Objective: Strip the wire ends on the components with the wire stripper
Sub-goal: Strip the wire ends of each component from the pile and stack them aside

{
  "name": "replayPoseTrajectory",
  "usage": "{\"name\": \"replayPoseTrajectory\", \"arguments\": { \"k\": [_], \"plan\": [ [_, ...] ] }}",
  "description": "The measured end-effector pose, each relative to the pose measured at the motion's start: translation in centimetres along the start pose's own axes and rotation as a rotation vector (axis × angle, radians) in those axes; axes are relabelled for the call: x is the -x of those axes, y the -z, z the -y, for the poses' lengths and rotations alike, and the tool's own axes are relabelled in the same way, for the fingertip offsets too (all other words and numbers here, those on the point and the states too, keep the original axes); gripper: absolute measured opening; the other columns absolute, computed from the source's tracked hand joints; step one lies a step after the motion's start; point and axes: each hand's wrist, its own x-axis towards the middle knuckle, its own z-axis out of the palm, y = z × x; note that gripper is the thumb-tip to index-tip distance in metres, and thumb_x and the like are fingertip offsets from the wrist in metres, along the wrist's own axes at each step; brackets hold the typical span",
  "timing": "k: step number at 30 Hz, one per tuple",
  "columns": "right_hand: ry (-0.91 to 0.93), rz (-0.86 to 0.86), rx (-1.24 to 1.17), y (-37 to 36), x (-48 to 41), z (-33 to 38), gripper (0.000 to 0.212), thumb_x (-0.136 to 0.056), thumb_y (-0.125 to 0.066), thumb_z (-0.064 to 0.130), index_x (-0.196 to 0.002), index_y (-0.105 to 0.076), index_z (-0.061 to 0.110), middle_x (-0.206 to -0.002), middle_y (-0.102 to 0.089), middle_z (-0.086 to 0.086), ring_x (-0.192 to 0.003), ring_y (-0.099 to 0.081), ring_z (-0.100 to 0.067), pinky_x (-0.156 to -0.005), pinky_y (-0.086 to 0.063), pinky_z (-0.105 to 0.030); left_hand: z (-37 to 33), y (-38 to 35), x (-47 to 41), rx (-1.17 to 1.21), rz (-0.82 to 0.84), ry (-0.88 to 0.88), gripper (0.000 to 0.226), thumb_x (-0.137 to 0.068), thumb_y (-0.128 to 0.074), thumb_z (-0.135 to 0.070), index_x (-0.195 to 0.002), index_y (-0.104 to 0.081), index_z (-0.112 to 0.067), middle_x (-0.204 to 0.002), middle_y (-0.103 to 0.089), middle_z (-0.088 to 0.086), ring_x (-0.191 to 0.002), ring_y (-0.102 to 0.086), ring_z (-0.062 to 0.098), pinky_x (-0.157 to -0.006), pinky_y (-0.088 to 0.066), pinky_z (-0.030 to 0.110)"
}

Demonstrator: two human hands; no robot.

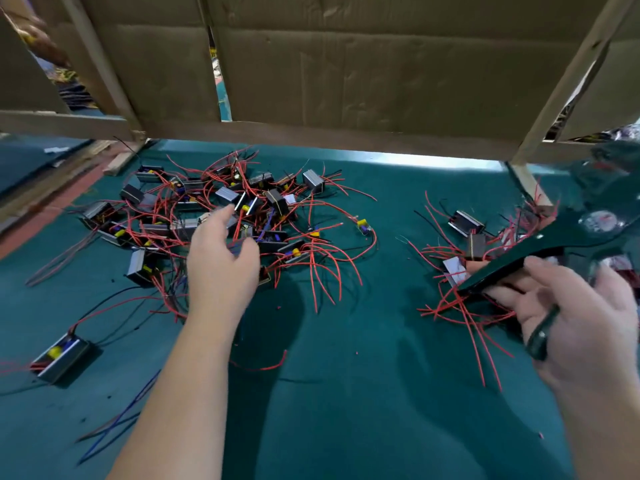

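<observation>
Left hand [221, 261] spreads over the component pile [277, 209] to pick one; right hand [575, 320] grips the stripper [512, 268] right of it, ready.

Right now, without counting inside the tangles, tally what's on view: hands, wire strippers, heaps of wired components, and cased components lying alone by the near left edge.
Hands: 2, left hand and right hand
Wire stripper: 1
Component heaps: 2, left heap and right heap
Lone component: 1
Total: 6
</observation>
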Motion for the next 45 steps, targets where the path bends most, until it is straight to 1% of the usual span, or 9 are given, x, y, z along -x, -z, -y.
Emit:
{"name": "replayPoseTrajectory", "arguments": {
  "k": [6, 9, 18, 24, 27, 33, 37, 40, 45],
  "plan": [
    [-0.171, 0.28, -0.196, -1.0, 1.0, -0.1, 0.046, -0.083, -0.042, 0.005, -0.128, -0.046, -0.006, -0.138, -0.05, -0.021, -0.078, -0.065, -0.048, -0.072, -0.053, -0.059, 0.6, -0.3, 0.4, -0.24, 0.206, -0.095, 0.035, -0.087, -0.06, -0.018, -0.121, -0.063, -0.025, -0.124, -0.056, -0.002, -0.119, -0.048, 0.023, -0.101, -0.04, 0.037],
    [-0.325, 0.314, -0.254, -1.9, 1.6, -1.0, 0.052, -0.07, -0.061, 0.014, -0.118, -0.049, -0.004, -0.125, -0.06, -0.012, -0.076, -0.066, -0.049, -0.069, -0.053, -0.056, 0.6, -0.3, 0.3, -0.264, 0.137, -0.019, 0.028, -0.087, -0.062, -0.025, -0.115, -0.066, -0.03, -0.114, -0.054, -0.004, -0.115, -0.049, 0.023, -0.091, -0.045, 0.039],
    [-0.41, 0.234, -0.154, -2.4, 1.9, -2.1, 0.024, -0.075, -0.048, 0.008, -0.097, -0.057, 0.004, -0.088, -0.065, -0.012, -0.08, -0.065, -0.054, -0.067, -0.055, -0.059, -0.1, -0.6, 0.5, -0.382, 0.001, 0.087, 0.037, -0.085, -0.054, -0.038, -0.12, -0.063, -0.028, -0.131, -0.037, -0.002, -0.121, -0.025, 0.025, -0.089, -0.036, 0.045],
    [-0.398, 0.167, -0.104, -2.0, 1.4, -2.1, 0.01, -0.083, -0.045, 0.005, -0.09, -0.05, 0.009, -0.079, -0.068, -0.004, -0.082, -0.067, -0.052, -0.064, -0.057, -0.054, 0.9, 0.8, -0.6, 0.022, -0.218, 0.018, 0.062, -0.076, -0.047, 0.012, -0.129, -0.052, -0.02, -0.13, -0.041, 0.006, -0.12, -0.041, 0.021, -0.091, -0.03, 0.02],
    [-0.392, 0.145, -0.098, -1.9, 1.4, -2.1, 0.011, -0.087, -0.041, 0.002, -0.089, -0.05, 0.009, -0.08, -0.066, -0.007, -0.083, -0.065, -0.054, -0.066, -0.057, -0.056, 1.0, 1.8, -1.3, 0.335, -0.321, 0.169, 0.067, -0.074, -0.036, 0.017, -0.125, -0.052, -0.024, -0.129, -0.049, 0.0, -0.116, -0.052, 0.01, -0.103, -0.043, 0.036],
    [-0.367, 0.121, -0.081, -1.5, 1.2, -2.1, 0.017, -0.09, -0.039, 0.0, -0.093, -0.051, 0.011, -0.091, -0.059, -0.015, -0.087, -0.063, -0.058, -0.069, -0.056, -0.057, 0.4, 3.1, -1.2, 0.556, -0.566, 0.075, 0.068, -0.073, -0.02, 0.015, -0.118, -0.053, -0.024, -0.127, -0.051, 0.006, -0.115, -0.057, 0.009, -0.069, -0.057, 0.022],
    [-0.388, 0.19, -0.128, -1.3, 0.9, -1.8, 0.025, -0.078, -0.047, 0.011, -0.103, -0.052, 0.015, -0.107, -0.06, -0.009, -0.09, -0.062, -0.057, -0.068, -0.056, -0.055, -0.1, 3.4, -0.8, 0.612, -0.467, -0.091, 0.055, -0.079, -0.029, 0.009, -0.11, -0.054, -0.029, -0.108, -0.06, 0.001, -0.093, -0.067, 0.013, -0.064, -0.058, 0.03],
    [-0.389, 0.236, -0.133, -1.5, 1.5, -1.8, 0.036, -0.076, -0.048, 0.014, -0.111, -0.051, 0.011, -0.11, -0.061, -0.011, -0.088, -0.064, -0.054, -0.067, -0.056, -0.056, 0.3, 3.2, -0.9, 0.38, -0.26, 0.042, 0.032, -0.083, -0.042, -0.007, -0.091, -0.059, -0.033, -0.076, -0.066, -0.005, -0.054, -0.064, 0.016, -0.052, -0.056, 0.036],
    [-0.374, 0.285, -0.137, -2.2, 2.5, -1.8, 0.029, -0.079, -0.041, 0.008, -0.101, -0.059, 0.008, -0.097, -0.068, -0.007, -0.077, -0.066, -0.051, -0.064, -0.055, -0.06, 1.3, 2.4, -1.1, 0.051, -0.102, 0.094, 0.021, -0.09, -0.049, -0.01, -0.093, -0.065, -0.024, -0.089, -0.07, -0.001, -0.07, -0.06, 0.01, -0.069, -0.049, 0.027]
  ]
}}
